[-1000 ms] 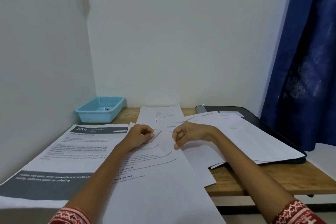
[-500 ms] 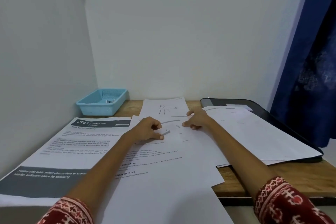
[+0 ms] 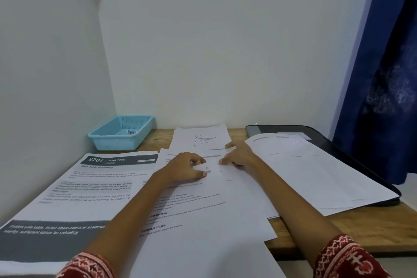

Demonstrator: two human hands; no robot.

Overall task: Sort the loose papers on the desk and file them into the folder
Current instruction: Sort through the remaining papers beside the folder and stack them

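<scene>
Papers lie all over the desk, none sorted yet. Left hand pinches one mid-frame; right hand presses flat, fingers spread. Folder, right, has sheets on top.

Soft, even light is filling the scene, dim and slightly grey. The forearms are casting faint shadows on the papers. No glare is showing. Wide-angle distortion is bending the edges; the curtain is looking grainy, and fine print is blurring.
</scene>
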